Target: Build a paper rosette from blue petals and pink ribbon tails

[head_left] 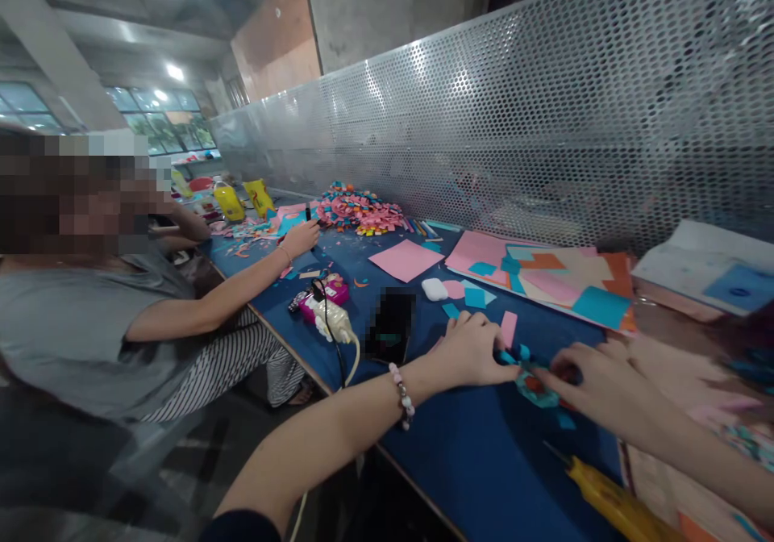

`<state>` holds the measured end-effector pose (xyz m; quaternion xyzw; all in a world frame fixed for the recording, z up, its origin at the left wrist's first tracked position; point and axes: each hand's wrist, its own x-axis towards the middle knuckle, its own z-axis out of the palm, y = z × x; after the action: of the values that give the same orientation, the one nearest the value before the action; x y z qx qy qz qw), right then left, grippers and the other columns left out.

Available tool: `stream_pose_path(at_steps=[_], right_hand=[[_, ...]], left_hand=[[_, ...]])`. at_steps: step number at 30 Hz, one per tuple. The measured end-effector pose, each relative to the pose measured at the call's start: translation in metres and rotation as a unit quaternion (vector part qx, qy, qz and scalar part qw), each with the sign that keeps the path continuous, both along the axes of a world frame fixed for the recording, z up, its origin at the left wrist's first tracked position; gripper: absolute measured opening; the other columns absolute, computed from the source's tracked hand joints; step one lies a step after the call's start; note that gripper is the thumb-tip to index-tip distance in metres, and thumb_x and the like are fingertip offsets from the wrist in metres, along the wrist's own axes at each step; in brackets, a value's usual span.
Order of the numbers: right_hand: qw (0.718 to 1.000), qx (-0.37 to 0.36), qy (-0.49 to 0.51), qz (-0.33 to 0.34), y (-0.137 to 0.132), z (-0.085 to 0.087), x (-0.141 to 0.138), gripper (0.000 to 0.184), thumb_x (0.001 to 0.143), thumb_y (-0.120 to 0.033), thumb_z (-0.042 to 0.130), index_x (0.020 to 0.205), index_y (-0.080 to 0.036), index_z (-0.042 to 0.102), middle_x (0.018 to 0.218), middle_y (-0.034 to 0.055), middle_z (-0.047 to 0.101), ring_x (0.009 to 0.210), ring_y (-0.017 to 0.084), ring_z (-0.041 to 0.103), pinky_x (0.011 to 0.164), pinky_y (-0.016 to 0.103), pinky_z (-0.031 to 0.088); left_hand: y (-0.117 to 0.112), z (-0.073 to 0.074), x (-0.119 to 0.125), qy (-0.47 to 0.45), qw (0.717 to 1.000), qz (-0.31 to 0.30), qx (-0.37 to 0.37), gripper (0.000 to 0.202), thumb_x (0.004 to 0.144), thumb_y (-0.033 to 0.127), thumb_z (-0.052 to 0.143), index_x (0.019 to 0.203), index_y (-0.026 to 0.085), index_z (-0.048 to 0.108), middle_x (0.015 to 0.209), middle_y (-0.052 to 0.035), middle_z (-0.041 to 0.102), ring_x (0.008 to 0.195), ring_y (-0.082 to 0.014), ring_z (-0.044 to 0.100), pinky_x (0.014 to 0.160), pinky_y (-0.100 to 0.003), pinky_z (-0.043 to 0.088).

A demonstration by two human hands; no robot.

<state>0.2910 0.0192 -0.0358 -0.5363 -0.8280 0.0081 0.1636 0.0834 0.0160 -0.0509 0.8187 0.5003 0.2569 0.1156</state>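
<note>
My left hand [475, 350] is closed over the blue table, thumb and fingers pinching a small blue piece [513, 355] that looks like paper. Facing it, my right hand [584, 374] has its fingers curled against a translucent teal ring [537, 397] with orange inside, which looks like a tape roll. The left thumb tip also meets this ring. A pink paper strip [509, 328] lies just beyond my left fingers. Below the right hand rests a yellow-handled tool [610, 494] with a thin pointed metal tip. My fingers partly hide the ring.
A dark phone [392, 324], a power strip [326, 304] with cables and a white case [434, 289] lie to the left. Coloured paper sheets [544, 272] sit behind, before a perforated metal panel [484, 122]. A tissue pack [707, 272] is right; a co-worker [78, 324] sits left.
</note>
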Motion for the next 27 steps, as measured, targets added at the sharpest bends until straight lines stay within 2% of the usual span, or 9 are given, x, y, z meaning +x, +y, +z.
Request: stream_pose_path(at_steps=[3, 5, 10, 13, 16, 19, 22, 27], right_hand=[[0.998, -0.053, 0.021, -0.019, 0.001, 0.003, -0.001, 0.031, 0.070, -0.051, 0.056, 0.058, -0.025, 0.066, 0.064, 0.0065, 0.068, 0.072, 0.031, 0.060, 0.068, 0.044, 0.044], [0.997, -0.061, 0.044, -0.010, 0.003, 0.004, 0.000, 0.028, 0.071, -0.048, 0.056, 0.061, -0.024, 0.067, 0.064, 0.0060, 0.069, 0.071, 0.028, 0.062, 0.063, 0.039, 0.045], [0.996, -0.022, 0.083, 0.016, 0.004, 0.012, -0.002, 0.028, 0.073, -0.048, 0.056, 0.065, -0.025, 0.067, 0.074, 0.0060, 0.067, 0.076, 0.026, 0.061, 0.071, 0.039, 0.045], [0.993, -0.008, 0.114, 0.027, 0.001, 0.023, -0.006, 0.032, 0.076, -0.052, 0.054, 0.068, -0.024, 0.067, 0.081, 0.0070, 0.064, 0.082, 0.026, 0.059, 0.074, 0.040, 0.044], [0.988, -0.002, 0.151, 0.034, -0.005, 0.034, -0.008, 0.035, 0.078, -0.055, 0.052, 0.076, -0.023, 0.067, 0.087, 0.0079, 0.062, 0.085, 0.026, 0.057, 0.077, 0.040, 0.045], [0.977, 0.008, 0.212, 0.009, -0.014, 0.041, -0.006, 0.039, 0.081, -0.053, 0.051, 0.099, -0.020, 0.062, 0.102, 0.0114, 0.060, 0.093, 0.026, 0.057, 0.079, 0.040, 0.046], [0.960, -0.019, 0.279, -0.015, -0.023, 0.040, -0.002, 0.039, 0.085, -0.049, 0.049, 0.106, -0.017, 0.056, 0.104, 0.0131, 0.062, 0.092, 0.024, 0.060, 0.077, 0.038, 0.049], [0.922, -0.105, 0.373, -0.024, -0.031, 0.032, -0.001, 0.041, 0.085, -0.043, 0.054, 0.116, -0.017, 0.053, 0.105, 0.0109, 0.067, 0.097, 0.022, 0.063, 0.081, 0.037, 0.052]], left_hand=[[-0.002, 0.005, 0.000, -0.020, 1.000, 0.001, -0.024, 0.037, 0.064, 0.050, 0.071, 0.083, 0.020, 0.060, 0.097, -0.0057, 0.058, 0.101, -0.0283, 0.050, 0.087, -0.041, 0.041], [-0.003, 0.008, 0.000, -0.036, 0.999, -0.001, -0.039, 0.038, 0.065, 0.049, 0.071, 0.085, 0.020, 0.060, 0.099, -0.0058, 0.060, 0.103, -0.0285, 0.051, 0.089, -0.041, 0.040], [0.000, 0.010, 0.000, -0.095, 0.992, -0.017, -0.086, 0.049, 0.066, 0.050, 0.072, 0.101, 0.020, 0.058, 0.097, -0.0041, 0.068, 0.101, -0.0271, 0.058, 0.093, -0.043, 0.039], [0.005, 0.008, 0.001, -0.151, 0.981, -0.035, -0.119, 0.059, 0.063, 0.045, 0.078, 0.110, 0.018, 0.056, 0.096, -0.0044, 0.070, 0.095, -0.0233, 0.063, 0.088, -0.036, 0.045], [0.009, 0.010, 0.001, -0.211, 0.965, -0.060, -0.141, 0.042, 0.066, 0.037, 0.077, 0.098, 0.014, 0.060, 0.091, -0.0062, 0.071, 0.087, -0.0203, 0.066, 0.075, -0.028, 0.049], [0.011, 0.016, 0.000, -0.272, 0.948, -0.073, -0.145, 0.023, 0.075, 0.030, 0.069, 0.088, 0.013, 0.062, 0.093, -0.0068, 0.070, 0.090, -0.0188, 0.065, 0.076, -0.026, 0.049], [0.011, 0.023, -0.003, -0.322, 0.933, -0.068, -0.147, 0.022, 0.081, 0.031, 0.062, 0.092, 0.013, 0.061, 0.096, -0.0060, 0.068, 0.091, -0.0175, 0.064, 0.079, -0.027, 0.049], [0.010, 0.025, -0.006, -0.362, 0.919, -0.038, -0.149, 0.024, 0.077, 0.035, 0.065, 0.084, 0.013, 0.059, 0.083, -0.0025, 0.063, 0.080, -0.0156, 0.060, 0.073, -0.027, 0.046]])
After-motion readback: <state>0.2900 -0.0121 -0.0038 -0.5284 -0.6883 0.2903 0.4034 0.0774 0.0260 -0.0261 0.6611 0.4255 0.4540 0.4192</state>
